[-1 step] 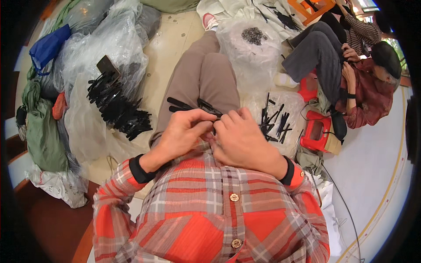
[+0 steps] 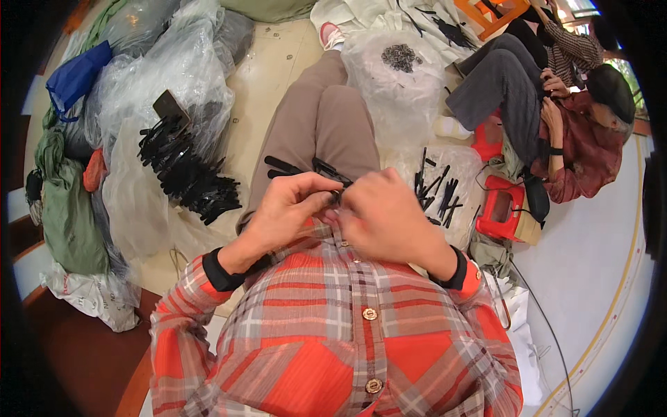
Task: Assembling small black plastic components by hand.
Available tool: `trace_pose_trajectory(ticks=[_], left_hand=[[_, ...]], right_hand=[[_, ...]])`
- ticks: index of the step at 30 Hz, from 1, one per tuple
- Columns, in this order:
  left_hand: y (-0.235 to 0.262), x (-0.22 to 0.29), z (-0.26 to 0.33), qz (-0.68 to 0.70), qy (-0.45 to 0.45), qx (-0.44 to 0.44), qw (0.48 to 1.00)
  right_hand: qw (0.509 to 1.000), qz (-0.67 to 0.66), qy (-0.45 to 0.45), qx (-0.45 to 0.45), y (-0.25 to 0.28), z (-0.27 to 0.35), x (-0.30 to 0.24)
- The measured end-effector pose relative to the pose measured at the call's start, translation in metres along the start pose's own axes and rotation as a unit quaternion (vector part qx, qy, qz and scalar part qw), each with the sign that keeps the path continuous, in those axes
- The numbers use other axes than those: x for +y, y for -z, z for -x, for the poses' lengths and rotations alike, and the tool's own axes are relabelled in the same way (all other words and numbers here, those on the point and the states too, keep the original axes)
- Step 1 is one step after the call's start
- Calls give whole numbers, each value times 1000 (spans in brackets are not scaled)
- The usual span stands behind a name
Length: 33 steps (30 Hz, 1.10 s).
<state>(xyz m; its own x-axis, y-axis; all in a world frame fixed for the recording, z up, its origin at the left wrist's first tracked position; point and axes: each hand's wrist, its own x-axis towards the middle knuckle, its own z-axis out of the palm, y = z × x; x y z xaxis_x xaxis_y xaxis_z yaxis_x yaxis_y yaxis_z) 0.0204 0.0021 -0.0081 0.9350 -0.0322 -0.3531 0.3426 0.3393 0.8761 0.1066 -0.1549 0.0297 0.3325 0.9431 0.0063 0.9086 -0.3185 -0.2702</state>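
Note:
Just above my lap, my left hand (image 2: 288, 212) pinches a small black piece (image 2: 335, 197) between thumb and fingertips. Its exact kind is mostly hidden by the fingers. Close against it on the right is my right hand (image 2: 389, 219), blurred by motion, so its grip does not show. Slim black strips (image 2: 281, 165) lie across my thighs, just beyond the left fingers. Another black clip-like piece (image 2: 326, 167) rests on my lap beyond both hands.
A heap of black strips (image 2: 186, 174) lies on plastic at left. Loose black strips (image 2: 438, 186) rest on plastic at right. Small dark parts (image 2: 399, 57) sit on a plastic-covered round surface ahead. A co-worker (image 2: 580, 146) sits at right, near a red stool (image 2: 499, 208).
My right hand has shifted slightly and blurred, its fingers coming a little away from the small black piece. My left hand keeps its pinch in nearly the same place.

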Motion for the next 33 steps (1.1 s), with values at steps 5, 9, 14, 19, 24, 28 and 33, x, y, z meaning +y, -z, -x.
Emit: trace_pose_trajectory(ticks=[5,9,14,19,24,28,33], left_hand=[[-1,4,1,102,10,-14,995],[2,5,3,30,11,-18,999],[-2,10,8,46,44,-56,996],[-3,13,14,12,75,-37,996],[-11,15,17,59,51,-35,996],[-12,7,12,96,29,0,995],[0,3,7,48,29,13,998]], right_hand=[[890,-433,-121,83,-17,-3,20],[804,-564,-178,-61,-12,-1,18],[658,-708,-189,-171,-16,3,21],[645,-711,-245,-140,-17,5,8],[627,-702,-299,-155,1,3,6],[648,-716,-260,-19,-32,9,0],[673,-700,-230,61,-25,7,-6]])
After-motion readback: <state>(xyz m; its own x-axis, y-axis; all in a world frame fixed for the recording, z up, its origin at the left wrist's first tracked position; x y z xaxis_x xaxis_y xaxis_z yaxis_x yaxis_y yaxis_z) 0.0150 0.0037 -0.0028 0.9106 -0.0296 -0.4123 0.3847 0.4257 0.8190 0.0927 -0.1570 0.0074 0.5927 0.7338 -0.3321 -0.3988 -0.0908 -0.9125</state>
